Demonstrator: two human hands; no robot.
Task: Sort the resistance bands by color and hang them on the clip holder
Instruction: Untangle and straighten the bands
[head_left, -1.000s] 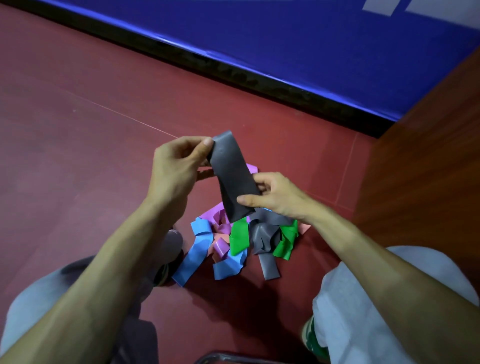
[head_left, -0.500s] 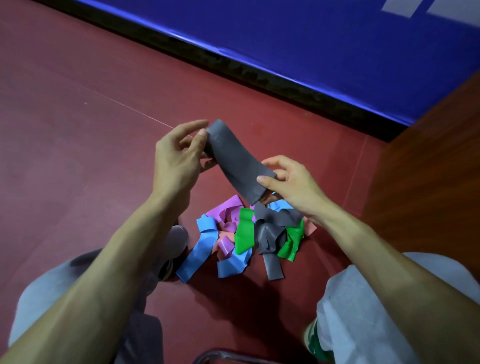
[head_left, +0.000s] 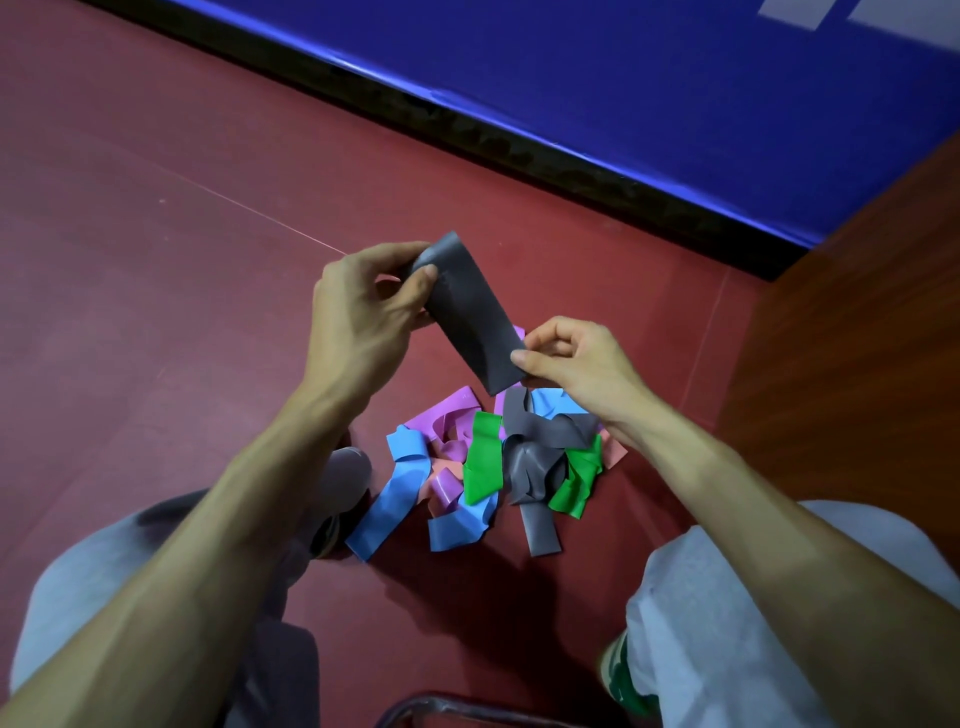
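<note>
Thumb and forefinger of the left hand (head_left: 363, 322) pinch the upper end of a grey band (head_left: 467, 317). The right hand (head_left: 576, 364) pinches its lower end, so the strip hangs slanted between them, above the floor (head_left: 156, 208). Below it, toward the floor's far right corner, lies the pile of bands (head_left: 483, 467): blue, purple, pink, green and grey, tangled together. White marks (head_left: 800, 15) on the blue panel (head_left: 623, 78) are cut off and unreadable.

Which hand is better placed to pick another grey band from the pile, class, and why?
Right, probably. The right hand pinches the lower end of the held grey band, just above the piled grey bands; the left hand grips its upper end, farther away.
</note>
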